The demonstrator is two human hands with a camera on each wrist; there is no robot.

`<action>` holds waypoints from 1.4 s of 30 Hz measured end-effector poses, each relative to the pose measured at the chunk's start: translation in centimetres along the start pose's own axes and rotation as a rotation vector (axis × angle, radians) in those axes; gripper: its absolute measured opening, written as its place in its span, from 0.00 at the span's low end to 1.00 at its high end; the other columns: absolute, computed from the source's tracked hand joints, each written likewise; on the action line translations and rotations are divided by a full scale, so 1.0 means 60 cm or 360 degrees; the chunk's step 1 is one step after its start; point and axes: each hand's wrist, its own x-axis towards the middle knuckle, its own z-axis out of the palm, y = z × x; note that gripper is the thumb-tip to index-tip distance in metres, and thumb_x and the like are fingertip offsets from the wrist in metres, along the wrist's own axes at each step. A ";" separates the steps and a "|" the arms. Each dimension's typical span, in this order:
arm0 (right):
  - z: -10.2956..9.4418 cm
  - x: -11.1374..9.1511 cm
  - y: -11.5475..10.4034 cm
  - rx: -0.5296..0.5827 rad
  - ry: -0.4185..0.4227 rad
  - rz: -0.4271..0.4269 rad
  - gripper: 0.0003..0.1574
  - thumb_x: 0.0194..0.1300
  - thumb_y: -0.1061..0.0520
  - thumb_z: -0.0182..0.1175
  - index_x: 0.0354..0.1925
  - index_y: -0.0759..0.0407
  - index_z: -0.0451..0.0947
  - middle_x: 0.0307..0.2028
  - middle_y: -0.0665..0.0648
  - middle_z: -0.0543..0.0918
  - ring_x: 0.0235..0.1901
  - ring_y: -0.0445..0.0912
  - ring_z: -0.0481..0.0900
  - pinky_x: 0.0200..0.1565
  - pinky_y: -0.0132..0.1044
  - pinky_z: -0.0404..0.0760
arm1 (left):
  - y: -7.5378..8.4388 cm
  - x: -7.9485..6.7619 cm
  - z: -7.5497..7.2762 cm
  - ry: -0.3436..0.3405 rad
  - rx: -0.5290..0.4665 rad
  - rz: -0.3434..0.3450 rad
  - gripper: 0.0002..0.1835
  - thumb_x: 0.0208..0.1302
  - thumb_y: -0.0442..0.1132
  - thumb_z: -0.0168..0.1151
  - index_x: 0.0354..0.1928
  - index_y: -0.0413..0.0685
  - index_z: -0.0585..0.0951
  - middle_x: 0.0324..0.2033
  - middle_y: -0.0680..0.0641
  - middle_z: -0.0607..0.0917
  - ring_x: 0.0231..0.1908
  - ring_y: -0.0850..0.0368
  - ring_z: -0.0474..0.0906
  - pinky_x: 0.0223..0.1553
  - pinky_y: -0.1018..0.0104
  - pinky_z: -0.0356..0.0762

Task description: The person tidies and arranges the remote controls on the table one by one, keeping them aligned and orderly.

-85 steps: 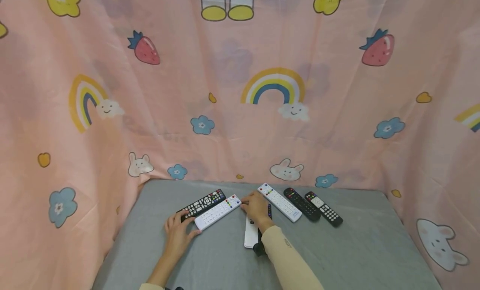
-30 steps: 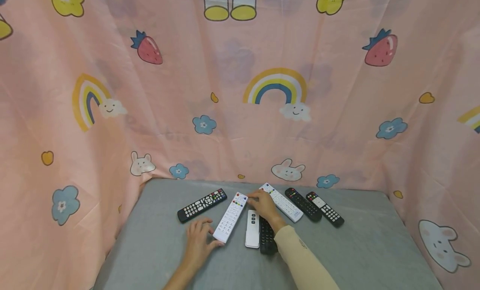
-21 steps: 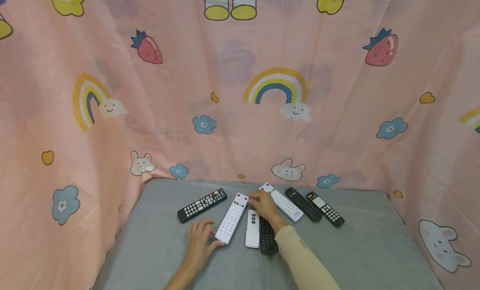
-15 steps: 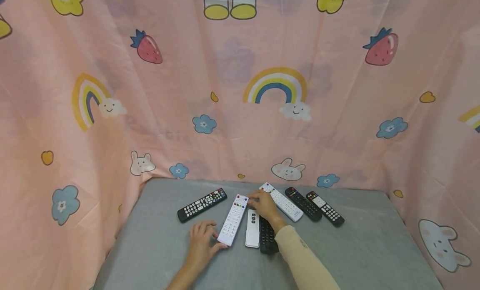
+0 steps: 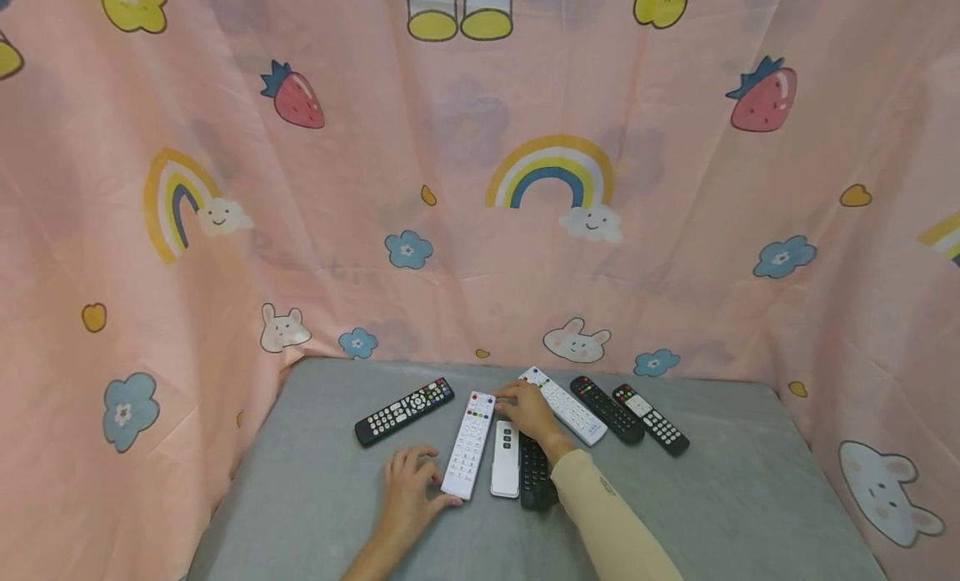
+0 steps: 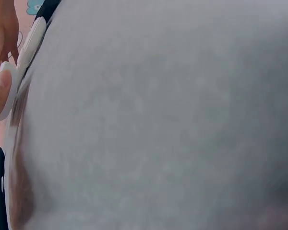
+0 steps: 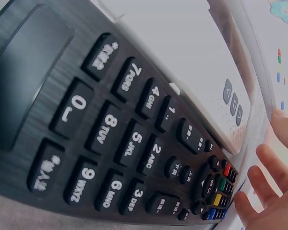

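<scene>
A white remote control (image 5: 470,446) with colored buttons lies between my hands, its near end toward me. My left hand (image 5: 407,491) pinches the near end, the thumb against it and the fingers at its left side; in the left wrist view my thumb presses the white end (image 6: 10,98). My right hand (image 5: 527,413) touches the far end's right edge with extended fingertips. Beneath my right wrist lies a black remote (image 7: 115,129), partly hidden in the head view by the arm. Along its left side is a slim white remote (image 5: 506,464) with a few dark buttons.
A black remote (image 5: 405,411) lies slanted at the left. Right of my right hand are a second white remote (image 5: 568,413), a black remote (image 5: 606,410) and another black one (image 5: 651,420). A patterned pink curtain (image 5: 450,306) hangs behind the grey cloth surface (image 5: 720,514).
The white remote has moved right, away from the left black remote, and turned steeper, now nearly parallel to the slim white one. My left hand moved right with it; my right hand shifted slightly right.
</scene>
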 end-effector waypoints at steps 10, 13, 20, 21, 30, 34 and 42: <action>0.002 0.001 0.003 0.0004 -0.0043 0.0007 0.16 0.64 0.59 0.64 0.51 0.58 0.84 0.58 0.64 0.80 0.61 0.60 0.76 0.66 0.58 0.70 | 0.018 -0.003 0.011 -0.0025 0.0011 0.0029 0.27 0.22 0.61 0.79 0.20 0.59 0.74 0.46 0.54 0.82 0.49 0.54 0.72 0.56 0.56 0.58; 0.004 0.002 0.005 0.0004 -0.0057 0.0000 0.16 0.64 0.59 0.64 0.51 0.57 0.84 0.58 0.64 0.80 0.61 0.60 0.76 0.65 0.58 0.71 | 0.023 -0.005 0.015 -0.0051 0.0008 0.0024 0.27 0.22 0.62 0.80 0.20 0.59 0.73 0.46 0.54 0.81 0.49 0.54 0.71 0.57 0.55 0.57; 0.004 0.003 0.006 0.0003 -0.0096 0.0026 0.17 0.65 0.58 0.64 0.52 0.56 0.84 0.57 0.62 0.80 0.61 0.59 0.76 0.65 0.56 0.72 | 0.033 -0.007 0.019 -0.0069 0.0023 0.0018 0.27 0.22 0.61 0.80 0.19 0.58 0.73 0.46 0.53 0.81 0.48 0.54 0.71 0.57 0.51 0.58; 0.004 0.003 0.006 -0.0003 -0.0099 0.0023 0.17 0.65 0.58 0.64 0.52 0.56 0.84 0.57 0.62 0.80 0.61 0.59 0.76 0.65 0.57 0.72 | 0.034 -0.007 0.019 -0.0066 0.0027 0.0022 0.28 0.21 0.61 0.80 0.19 0.58 0.73 0.46 0.54 0.80 0.48 0.54 0.71 0.57 0.51 0.59; 0.007 0.002 0.006 -0.0072 -0.0119 0.0022 0.16 0.66 0.57 0.63 0.52 0.53 0.84 0.56 0.60 0.81 0.61 0.58 0.76 0.66 0.56 0.71 | 0.037 -0.007 0.021 -0.0076 0.0041 0.0024 0.28 0.21 0.59 0.81 0.19 0.56 0.73 0.45 0.53 0.80 0.47 0.54 0.71 0.56 0.53 0.57; 0.007 0.002 0.006 -0.0134 -0.0127 0.0019 0.17 0.66 0.56 0.63 0.53 0.53 0.84 0.56 0.59 0.81 0.60 0.58 0.76 0.65 0.55 0.72 | 0.036 -0.008 0.022 -0.0060 0.0042 0.0026 0.28 0.19 0.59 0.81 0.18 0.55 0.72 0.44 0.53 0.80 0.46 0.55 0.70 0.55 0.53 0.58; 0.007 0.002 0.007 -0.0173 -0.0130 0.0029 0.17 0.67 0.55 0.63 0.54 0.54 0.83 0.57 0.60 0.80 0.62 0.58 0.75 0.66 0.55 0.70 | 0.037 -0.008 0.021 -0.0087 0.0066 -0.0024 0.28 0.19 0.60 0.81 0.19 0.57 0.73 0.44 0.54 0.80 0.47 0.55 0.70 0.55 0.52 0.59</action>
